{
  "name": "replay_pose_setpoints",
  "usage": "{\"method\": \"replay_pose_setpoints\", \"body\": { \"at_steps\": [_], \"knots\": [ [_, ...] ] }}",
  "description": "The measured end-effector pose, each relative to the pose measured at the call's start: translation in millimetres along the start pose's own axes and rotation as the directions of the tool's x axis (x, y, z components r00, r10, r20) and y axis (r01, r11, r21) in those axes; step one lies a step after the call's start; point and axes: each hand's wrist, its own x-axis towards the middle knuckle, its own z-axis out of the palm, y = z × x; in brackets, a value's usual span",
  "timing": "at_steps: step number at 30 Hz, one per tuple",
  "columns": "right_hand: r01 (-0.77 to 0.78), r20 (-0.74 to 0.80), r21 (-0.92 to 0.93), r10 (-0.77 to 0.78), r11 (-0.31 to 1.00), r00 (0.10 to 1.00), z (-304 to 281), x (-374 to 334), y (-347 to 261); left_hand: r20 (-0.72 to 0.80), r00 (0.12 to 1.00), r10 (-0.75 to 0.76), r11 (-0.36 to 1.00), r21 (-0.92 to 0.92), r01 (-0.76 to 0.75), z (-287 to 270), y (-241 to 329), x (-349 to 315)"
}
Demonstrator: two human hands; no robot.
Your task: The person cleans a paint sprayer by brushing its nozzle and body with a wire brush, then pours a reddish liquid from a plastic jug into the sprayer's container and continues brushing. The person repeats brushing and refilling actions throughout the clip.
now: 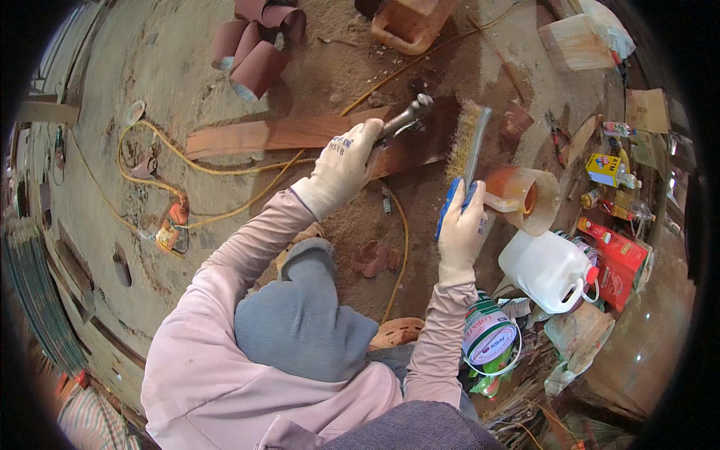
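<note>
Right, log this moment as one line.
left hand: gripping elongated grey metal tool; right hand: gripping blue-handled, yellow-bristled brush; contact: brush apart from tool; ground: long reddish-brown wooden board

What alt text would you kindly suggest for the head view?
A gloved left hand holds a metal tool and a gloved right hand a blue-handled bristle brush, over a dirty floor with a reddish-brown plank. A white plastic jug is at the right.
</note>
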Motion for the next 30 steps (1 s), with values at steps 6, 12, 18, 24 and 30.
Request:
{"method": "replay_pose_setpoints", "body": {
  "at_steps": [6,12,18,24,30],
  "knots": [
    [0.021,-0.040,0.057,-0.019,0.998,0.999,6.9,12.4,14.8,0.365,0.927,0.087,0.845,0.466,-0.263,-10.9,23.4,21.5],
    [-0.189,-0.007,0.039,0.189,0.981,0.982,48.1,-30.4,58.9,0.531,0.842,-0.100,0.717,0.624,-0.309,32.6,29.0,-2.5],
    [-0.221,-0.050,-0.011,0.220,0.975,0.974,75.1,-68.0,71.3,0.562,0.752,-0.345,0.932,0.301,0.202,56.4,-18.5,-11.3],
    [-0.218,-0.106,0.067,0.224,0.974,0.969,106.6,-72.3,69.5,0.417,0.839,-0.351,0.933,0.234,0.273,78.9,-14.4,-23.1],
    [-0.193,-0.048,0.082,0.197,0.978,0.979,144.7,-82.8,88.6,0.416,0.826,-0.380,0.925,0.154,0.348,87.1,-4.0,-10.8]
  ]
}}
